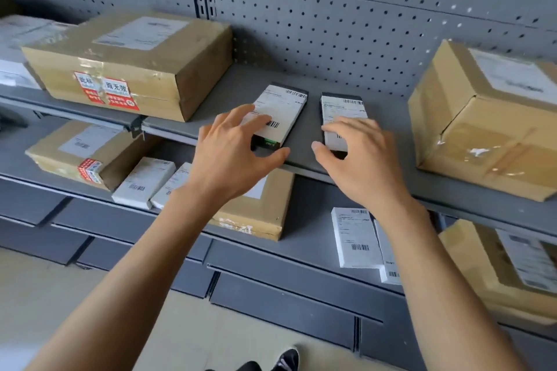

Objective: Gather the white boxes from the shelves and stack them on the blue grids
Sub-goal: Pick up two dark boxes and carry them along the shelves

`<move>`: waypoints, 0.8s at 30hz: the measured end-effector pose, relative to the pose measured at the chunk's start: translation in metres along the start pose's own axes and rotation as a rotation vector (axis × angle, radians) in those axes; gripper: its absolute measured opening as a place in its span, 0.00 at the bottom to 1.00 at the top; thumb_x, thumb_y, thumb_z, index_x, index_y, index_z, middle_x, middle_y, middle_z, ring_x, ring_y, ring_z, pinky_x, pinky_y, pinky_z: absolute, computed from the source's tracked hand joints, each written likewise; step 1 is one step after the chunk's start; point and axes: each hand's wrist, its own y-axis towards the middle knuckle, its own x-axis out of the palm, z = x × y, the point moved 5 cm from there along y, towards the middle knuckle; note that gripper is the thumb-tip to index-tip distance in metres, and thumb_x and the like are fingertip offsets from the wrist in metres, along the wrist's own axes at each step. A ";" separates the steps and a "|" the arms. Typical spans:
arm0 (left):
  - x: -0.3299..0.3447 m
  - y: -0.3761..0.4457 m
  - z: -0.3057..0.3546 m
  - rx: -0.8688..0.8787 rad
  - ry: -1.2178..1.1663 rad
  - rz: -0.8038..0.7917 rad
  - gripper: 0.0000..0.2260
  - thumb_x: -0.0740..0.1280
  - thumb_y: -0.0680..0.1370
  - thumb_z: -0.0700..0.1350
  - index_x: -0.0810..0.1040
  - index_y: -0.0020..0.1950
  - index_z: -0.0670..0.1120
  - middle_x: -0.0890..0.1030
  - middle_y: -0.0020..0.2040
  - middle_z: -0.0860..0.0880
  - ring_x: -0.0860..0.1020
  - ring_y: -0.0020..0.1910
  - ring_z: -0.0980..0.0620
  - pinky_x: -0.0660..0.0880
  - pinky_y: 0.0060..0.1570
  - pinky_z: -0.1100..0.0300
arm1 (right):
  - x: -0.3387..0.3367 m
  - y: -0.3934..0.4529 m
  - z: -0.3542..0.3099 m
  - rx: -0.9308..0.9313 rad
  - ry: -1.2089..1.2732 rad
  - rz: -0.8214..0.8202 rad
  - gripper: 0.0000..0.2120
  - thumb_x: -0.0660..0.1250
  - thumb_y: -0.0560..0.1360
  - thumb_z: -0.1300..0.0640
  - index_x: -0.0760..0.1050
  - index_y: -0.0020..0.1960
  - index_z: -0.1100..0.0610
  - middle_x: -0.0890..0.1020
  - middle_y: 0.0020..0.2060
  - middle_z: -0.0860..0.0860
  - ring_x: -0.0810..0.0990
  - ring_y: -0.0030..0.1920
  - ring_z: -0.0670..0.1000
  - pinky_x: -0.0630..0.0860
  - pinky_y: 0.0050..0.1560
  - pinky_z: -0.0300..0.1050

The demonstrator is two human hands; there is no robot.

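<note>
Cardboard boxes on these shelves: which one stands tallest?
The cardboard box at the far right of the upper shelf; it is blocky and nearly cube-shaped, while the other brown ones lie flat.

Grey shelf (304,159) before me, its grey back panel (331,24) dotted with rows of small holes. Two small boxes under my fingers: dark sides, white labels printed with black barcodes, left one (280,113), right one (340,117). Brown cardboard carton (129,66) carrying a white label and red-and-white stickers. Second brown carton (488,123), white label, glossy clear tape. White boxes (352,238) with black barcodes on the lower shelf.
</note>
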 end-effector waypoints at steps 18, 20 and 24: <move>-0.026 -0.019 -0.046 0.263 -0.342 -0.048 0.22 0.67 0.74 0.62 0.81 0.65 0.55 0.76 0.71 0.52 0.79 0.61 0.44 0.77 0.59 0.42 | 0.000 -0.066 -0.049 0.397 -0.203 0.088 0.19 0.66 0.76 0.50 0.77 0.67 0.48 0.70 0.73 0.55 0.67 0.70 0.61 0.71 0.64 0.64; -0.031 -0.026 -0.046 0.289 -0.358 -0.050 0.22 0.66 0.74 0.62 0.81 0.65 0.55 0.76 0.71 0.53 0.78 0.63 0.44 0.77 0.60 0.43 | -0.002 -0.076 -0.052 0.463 -0.204 0.127 0.19 0.66 0.77 0.52 0.77 0.67 0.47 0.68 0.74 0.55 0.64 0.72 0.64 0.70 0.66 0.64; -0.038 -0.036 -0.043 0.323 -0.403 -0.050 0.22 0.65 0.74 0.63 0.80 0.65 0.57 0.75 0.71 0.55 0.76 0.65 0.46 0.78 0.59 0.44 | -0.010 -0.100 -0.058 0.564 -0.217 0.145 0.23 0.67 0.76 0.51 0.75 0.71 0.49 0.68 0.74 0.56 0.63 0.73 0.64 0.68 0.68 0.60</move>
